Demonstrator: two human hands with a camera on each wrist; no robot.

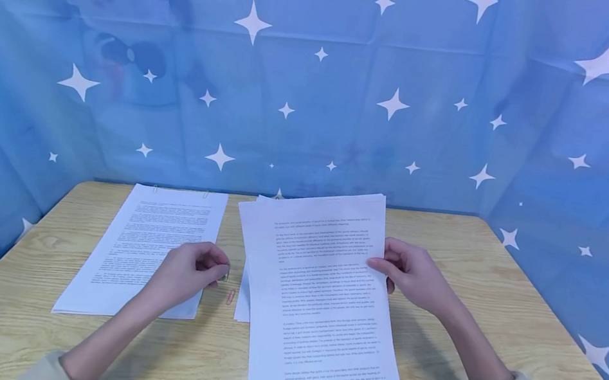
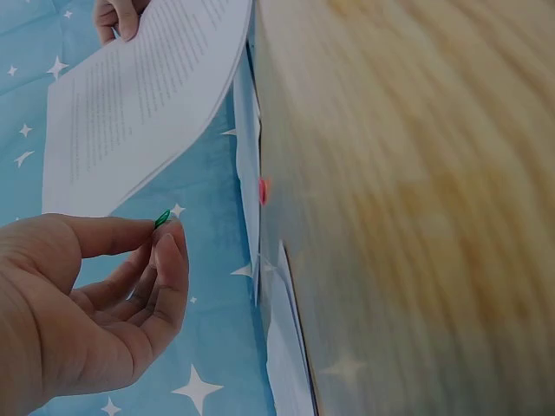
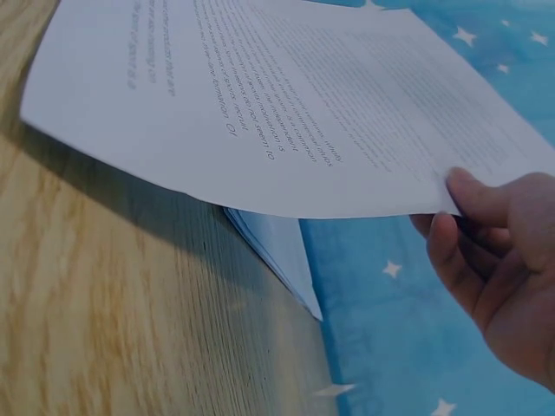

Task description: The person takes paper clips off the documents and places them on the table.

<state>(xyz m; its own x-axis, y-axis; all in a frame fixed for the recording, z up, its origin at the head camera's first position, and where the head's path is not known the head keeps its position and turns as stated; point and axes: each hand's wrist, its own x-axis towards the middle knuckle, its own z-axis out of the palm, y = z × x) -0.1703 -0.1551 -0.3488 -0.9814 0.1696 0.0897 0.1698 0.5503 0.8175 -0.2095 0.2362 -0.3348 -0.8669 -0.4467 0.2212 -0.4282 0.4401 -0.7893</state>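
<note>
Sheets (image 1: pixel 317 308): long axis pointing away, top leftward; hands (image 1: pixel 186 271) (image 1: pixel 419 277) pinch green clip (image 2: pixel 162 219) (left), sheets (right).

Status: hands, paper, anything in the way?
Left hand pinching green clip. Right hand gripping raised printed sheets by their right edge. Red paperclip on table near left hand; nothing visibly blocking.
</note>
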